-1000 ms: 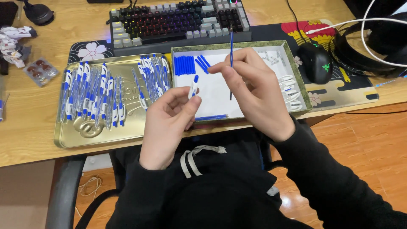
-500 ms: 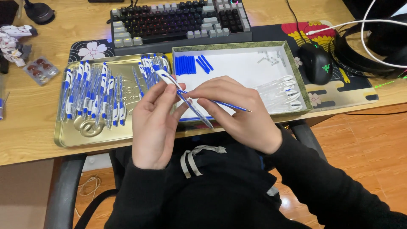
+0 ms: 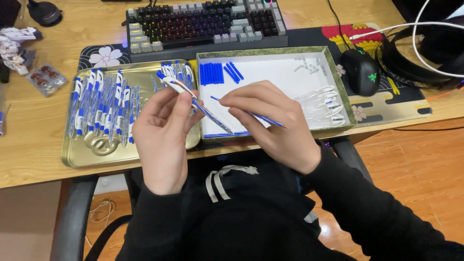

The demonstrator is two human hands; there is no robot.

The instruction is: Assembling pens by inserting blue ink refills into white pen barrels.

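the left hand (image 3: pixel 162 133) is closed in a loose pinch around a white-and-blue pen barrel (image 3: pixel 193 102), thumb and forefinger on its upper part, with the barrel slanting down toward the right hand. the right hand (image 3: pixel 273 123) is curled shut on a thin blue refill (image 3: pixel 249 114), fingertips gripping its middle; one end sticks out past the knuckles on the far side and the other points toward the barrel's lower end, just short of it. the two parts are near each other but, as far as i can tell, not yet joined.

just beyond and outward of the left hand sits a gold metal tray (image 3: pixel 82 157) holding many finished-looking blue-and-white pens (image 3: pixel 99 104) laid side by side, which suggests a good share of the assembly is done. beyond the right hand is a white box with a green rim (image 3: pixel 333 65): a small row of loose blue refills (image 3: pixel 215 73) lies at its far corner between the hands, and a cluster of clear pen parts (image 3: pixel 324 104) lies outward of the right hand. these look like what is left to do, and the pile seems smaller than the finished one.

further out are a keyboard (image 3: pixel 203 24), a black mouse (image 3: pixel 360 71) on a dark patterned mat, and headphones with a white cable (image 3: pixel 430 43) well outward of the right hand.
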